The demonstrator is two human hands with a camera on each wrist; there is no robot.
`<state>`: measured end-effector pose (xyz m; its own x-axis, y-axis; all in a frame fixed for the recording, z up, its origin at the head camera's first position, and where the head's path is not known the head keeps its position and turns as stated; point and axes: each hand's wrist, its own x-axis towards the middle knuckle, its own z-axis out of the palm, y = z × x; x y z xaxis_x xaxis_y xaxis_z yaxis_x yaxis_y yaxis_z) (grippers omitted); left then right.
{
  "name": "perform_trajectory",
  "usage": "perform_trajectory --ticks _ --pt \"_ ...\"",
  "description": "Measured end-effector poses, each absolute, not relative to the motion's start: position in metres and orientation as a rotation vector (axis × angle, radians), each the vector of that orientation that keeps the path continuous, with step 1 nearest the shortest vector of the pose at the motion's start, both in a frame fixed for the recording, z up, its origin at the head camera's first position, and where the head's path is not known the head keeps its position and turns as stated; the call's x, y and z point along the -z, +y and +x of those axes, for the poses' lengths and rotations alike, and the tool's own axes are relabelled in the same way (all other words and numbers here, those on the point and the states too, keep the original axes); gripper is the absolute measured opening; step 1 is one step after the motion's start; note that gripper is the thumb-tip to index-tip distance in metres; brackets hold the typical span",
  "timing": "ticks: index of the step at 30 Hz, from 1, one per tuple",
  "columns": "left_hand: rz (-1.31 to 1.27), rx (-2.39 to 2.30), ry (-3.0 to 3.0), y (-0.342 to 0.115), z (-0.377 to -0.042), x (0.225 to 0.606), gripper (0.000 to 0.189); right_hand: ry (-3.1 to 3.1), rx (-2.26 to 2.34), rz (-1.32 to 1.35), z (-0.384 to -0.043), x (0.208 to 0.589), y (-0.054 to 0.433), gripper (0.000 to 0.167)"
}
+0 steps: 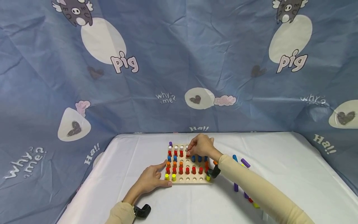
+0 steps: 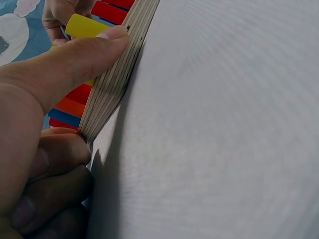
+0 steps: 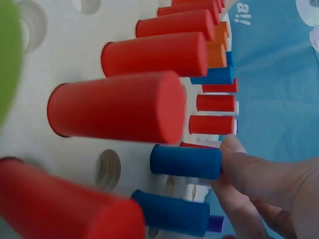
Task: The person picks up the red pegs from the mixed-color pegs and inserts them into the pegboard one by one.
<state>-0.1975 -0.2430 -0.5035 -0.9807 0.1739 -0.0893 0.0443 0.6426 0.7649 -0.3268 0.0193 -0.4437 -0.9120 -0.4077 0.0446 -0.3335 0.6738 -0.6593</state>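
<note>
A wooden pegboard [image 1: 191, 183] lies on the white table, with rows of coloured pegs upright in its holes. My left hand [image 1: 152, 179] grips its near left corner. In the left wrist view the thumb [image 2: 107, 42] lies along the front edge beside a yellow peg [image 2: 82, 26], and the other fingers curl at the left side. Over the back half of the board, my right hand [image 1: 202, 145] pinches a red peg [image 1: 188, 155] at the end of a red row. In the right wrist view that peg is mostly hidden behind a blue peg [image 3: 185, 161].
Loose pegs lie right of the board, among them a purple peg [image 1: 245, 162] and a blue peg [image 1: 235, 157], some partly covered by the right sleeve [image 1: 257, 183]. A patterned blue cloth [image 1: 156, 62] hangs behind the table [image 1: 302, 174].
</note>
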Motion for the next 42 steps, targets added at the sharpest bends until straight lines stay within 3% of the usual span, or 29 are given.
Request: perform_trajectory --ticks 15,20,33,42 --pt "0.188 -1.253 2.701 -0.244 -0.197 0.504 0.105 2.778 0.968 -0.663 -0.322 0.437 0.023 0.010" --pt "0.193 -1.254 2.710 -0.243 -0.197 0.505 0.105 2.782 1.005 -0.710 -0.318 0.430 0.037 0.017" --pt "0.196 -1.235 2.718 -0.242 -0.199 0.502 0.104 2.792 0.920 -0.680 -0.289 0.426 0.144 0.019" --pt "0.168 -1.248 2.698 -0.240 -0.200 0.505 0.105 2.872 0.761 -0.543 -0.252 0.437 0.222 0.025"
